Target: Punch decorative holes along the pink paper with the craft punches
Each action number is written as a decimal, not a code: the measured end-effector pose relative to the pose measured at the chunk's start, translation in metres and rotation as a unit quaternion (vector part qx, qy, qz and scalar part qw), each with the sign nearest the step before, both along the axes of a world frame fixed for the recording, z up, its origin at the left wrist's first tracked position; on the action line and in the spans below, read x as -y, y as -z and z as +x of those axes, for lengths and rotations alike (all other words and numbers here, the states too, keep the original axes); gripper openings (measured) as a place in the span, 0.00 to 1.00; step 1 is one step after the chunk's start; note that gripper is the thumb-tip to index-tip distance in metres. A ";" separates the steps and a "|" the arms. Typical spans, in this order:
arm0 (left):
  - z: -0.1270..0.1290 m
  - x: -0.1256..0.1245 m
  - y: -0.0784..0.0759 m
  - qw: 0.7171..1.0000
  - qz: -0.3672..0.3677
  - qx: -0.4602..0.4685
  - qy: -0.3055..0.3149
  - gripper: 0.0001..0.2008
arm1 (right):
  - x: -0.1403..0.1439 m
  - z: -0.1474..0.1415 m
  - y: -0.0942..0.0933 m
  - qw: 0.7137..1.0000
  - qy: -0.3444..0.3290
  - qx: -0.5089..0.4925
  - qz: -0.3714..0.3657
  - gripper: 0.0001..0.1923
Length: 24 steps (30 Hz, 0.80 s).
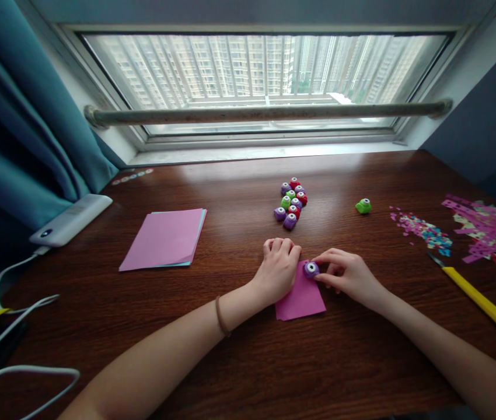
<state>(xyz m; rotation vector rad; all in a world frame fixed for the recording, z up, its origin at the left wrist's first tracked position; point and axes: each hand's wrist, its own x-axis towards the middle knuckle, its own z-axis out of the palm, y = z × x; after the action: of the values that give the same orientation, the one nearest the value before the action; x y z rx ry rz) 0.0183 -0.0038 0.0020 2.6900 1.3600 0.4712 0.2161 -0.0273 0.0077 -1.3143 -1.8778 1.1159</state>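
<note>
Head view: our left hand (278,269) curled, pressing pink paper (303,298) at table (248,361) centre. Right hand (346,275) pinches purple punch (311,269) on paper's top edge. Punch cluster (292,202) at 12 o'clock, green punch (363,206) at 1 o'clock.

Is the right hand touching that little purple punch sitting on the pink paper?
Touching. The head view shows the right hand with its fingertips closed around the purple punch, no gap, on the pink paper.
</note>
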 end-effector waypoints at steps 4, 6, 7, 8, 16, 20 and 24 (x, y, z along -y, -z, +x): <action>0.001 0.000 0.000 1.000 0.006 -0.009 -0.001 0.07 | 0.000 -0.002 0.000 1.000 0.006 -0.002 0.002 0.09; 0.001 0.001 0.001 1.000 0.008 -0.012 -0.002 0.07 | 0.000 -0.002 -0.001 1.000 0.007 -0.004 0.003 0.09; 0.001 0.001 0.000 1.000 0.010 -0.014 -0.002 0.07 | 0.000 -0.002 -0.001 1.000 0.007 -0.005 0.002 0.09; 0.001 0.001 0.000 1.000 0.011 -0.016 -0.002 0.07 | 0.000 -0.002 -0.001 1.000 0.007 -0.004 0.002 0.09; 0.002 0.004 -0.002 0.999 0.036 -0.024 -0.005 0.06 | 0.000 -0.003 -0.003 1.000 0.002 0.004 0.006 0.09; 0.001 0.007 -0.003 0.996 0.085 -0.028 -0.010 0.06 | 0.000 -0.003 -0.004 1.000 0.002 0.005 0.002 0.10; 0.000 0.008 -0.003 0.992 0.123 -0.025 -0.006 0.07 | 0.000 -0.001 -0.003 1.000 0.002 0.004 0.003 0.11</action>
<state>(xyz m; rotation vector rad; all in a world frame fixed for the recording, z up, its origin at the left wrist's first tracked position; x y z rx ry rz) 0.0187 -0.0122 0.0051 2.9083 1.4163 0.6138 0.2146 -0.0277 0.0109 -1.3211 -1.8824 1.1044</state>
